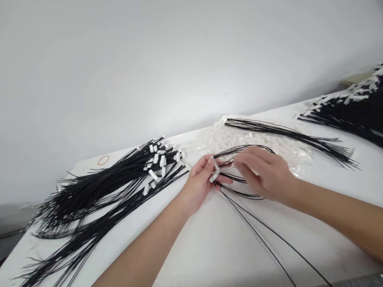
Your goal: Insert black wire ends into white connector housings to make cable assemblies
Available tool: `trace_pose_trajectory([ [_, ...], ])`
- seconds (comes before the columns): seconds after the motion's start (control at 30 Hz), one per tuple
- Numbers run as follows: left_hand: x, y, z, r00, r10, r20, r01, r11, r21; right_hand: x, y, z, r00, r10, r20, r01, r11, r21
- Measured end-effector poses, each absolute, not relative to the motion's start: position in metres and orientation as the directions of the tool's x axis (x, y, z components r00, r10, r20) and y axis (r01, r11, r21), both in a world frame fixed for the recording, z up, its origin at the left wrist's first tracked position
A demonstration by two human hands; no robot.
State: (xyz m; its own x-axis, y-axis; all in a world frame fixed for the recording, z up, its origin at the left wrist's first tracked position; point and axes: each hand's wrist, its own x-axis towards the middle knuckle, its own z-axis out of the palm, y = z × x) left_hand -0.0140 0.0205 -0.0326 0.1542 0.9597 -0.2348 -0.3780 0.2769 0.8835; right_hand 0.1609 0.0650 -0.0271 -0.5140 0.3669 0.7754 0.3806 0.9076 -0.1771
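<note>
Near the middle of the white table, my left hand pinches white connectors between thumb and fingers. Thin black wires run from these connectors and curve to the right, under my right hand. Two long wires trail down to the table's front edge. My right hand is closed, its thumb and fingertips pinched just right of the connectors, at the black wires. What exactly sits between those fingertips is too small to make out.
Bundles of black wires with white connectors lie at left, beside an orange rubber band. A clear bag of white connectors lies behind my hands, a wire bundle across it. More wires are piled at right, near the wall.
</note>
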Motion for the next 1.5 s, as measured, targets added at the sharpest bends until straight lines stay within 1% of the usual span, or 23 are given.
trace_pose_trajectory([
  [0.1, -0.015, 0.022, -0.034, 0.132, 0.962, -0.240, -0.416, 0.274, 0.867, 0.165, 0.066, -0.017, -0.348, 0.488, 0.801, 0.438, 0.840, -0.321],
  [0.17, -0.015, 0.022, -0.035, 0.154, 0.959, -0.236, -0.402, 0.279, 0.872, 0.167, 0.067, -0.014, -0.348, 0.495, 0.796, 0.427, 0.840, -0.335],
  [0.23, -0.014, 0.022, -0.035, 0.160, 0.961, -0.226, -0.401, 0.273, 0.875, 0.167, 0.066, -0.015, -0.429, 0.451, 0.783, 0.400, 0.872, -0.283],
  [0.33, -0.014, 0.021, -0.035, 0.158, 0.964, -0.213, -0.413, 0.261, 0.872, 0.165, 0.065, -0.023, -0.542, 0.395, 0.742, 0.420, 0.892, -0.168],
  [0.43, -0.015, 0.021, -0.036, 0.178, 0.960, -0.216, -0.395, 0.271, 0.878, 0.162, 0.064, -0.030, -0.583, 0.393, 0.711, 0.461, 0.881, -0.108],
  [0.57, -0.016, 0.022, -0.037, 0.182, 0.959, -0.218, -0.394, 0.274, 0.878, 0.161, 0.065, -0.032, -0.580, 0.417, 0.700, 0.486, 0.867, -0.114],
  [0.83, -0.015, 0.021, -0.035, 0.173, 0.959, -0.222, -0.397, 0.274, 0.876, 0.162, 0.064, -0.030, -0.580, 0.417, 0.700, 0.483, 0.868, -0.117],
  [1.2, -0.014, 0.021, -0.036, 0.164, 0.959, -0.231, -0.354, 0.275, 0.894, 0.162, 0.065, -0.034, -0.582, 0.364, 0.727, 0.479, 0.876, -0.056],
  [1.5, -0.014, 0.019, -0.032, 0.162, 0.956, -0.246, -0.343, 0.288, 0.894, 0.164, 0.065, -0.031, -0.620, 0.318, 0.718, 0.438, 0.899, -0.019],
])
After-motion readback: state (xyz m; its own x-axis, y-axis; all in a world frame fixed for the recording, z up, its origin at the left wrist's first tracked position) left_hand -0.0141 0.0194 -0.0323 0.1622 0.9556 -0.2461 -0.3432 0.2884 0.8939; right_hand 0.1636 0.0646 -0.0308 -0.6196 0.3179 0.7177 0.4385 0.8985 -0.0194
